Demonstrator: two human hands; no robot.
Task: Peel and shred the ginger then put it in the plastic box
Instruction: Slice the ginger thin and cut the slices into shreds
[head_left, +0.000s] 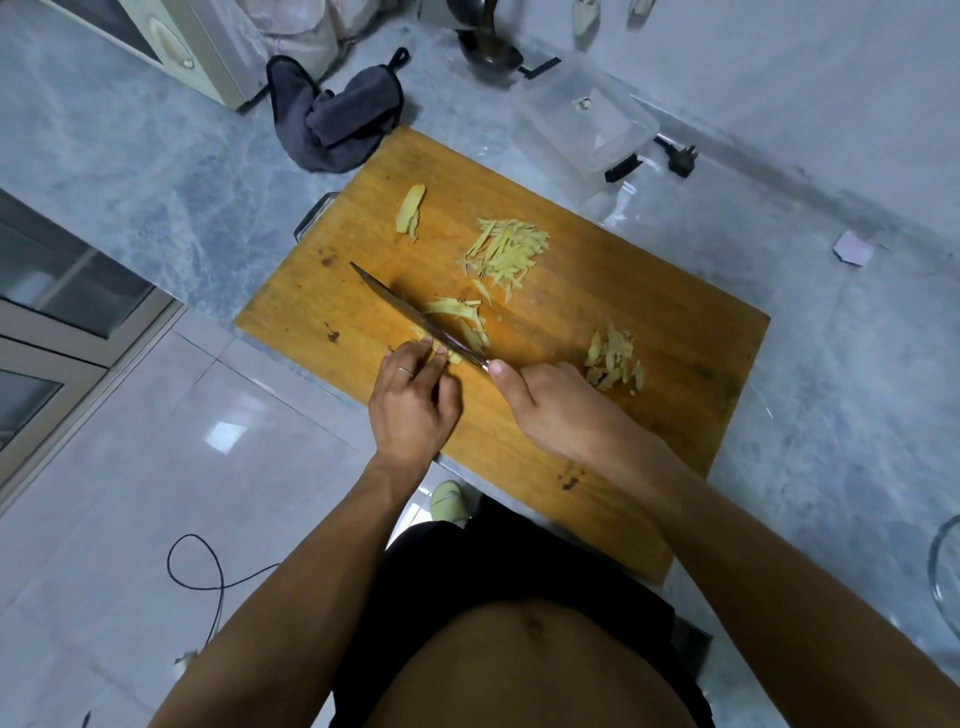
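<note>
Head view. A wooden cutting board (597, 332) lay across the grey marbled bench (156, 171) at the centre of the frame. The right hand (550, 410) was closed around the handle of a knife (415, 317), thumb extended along the base of the blade, which ran toward the upper left with its edge on the board. The left hand (413, 405), wearing a ring, was curled with its fingertips pressing a piece of ginger (454, 358) just left of the blade; most of that piece was hidden by the fingers and blade. Freshly cut strips (462, 317) lay against the blade's right side. A pile of ginger shreds (506, 249) sat above centre, a separate ginger slice (410, 213) lay to the upper left of it, and ginger peelings (613, 358) were heaped just right of the right hand. The clear plastic box (587, 122) stood on the bench beyond the board's upper right edge, near a grey cloth (337, 119) at upper centre.
</note>
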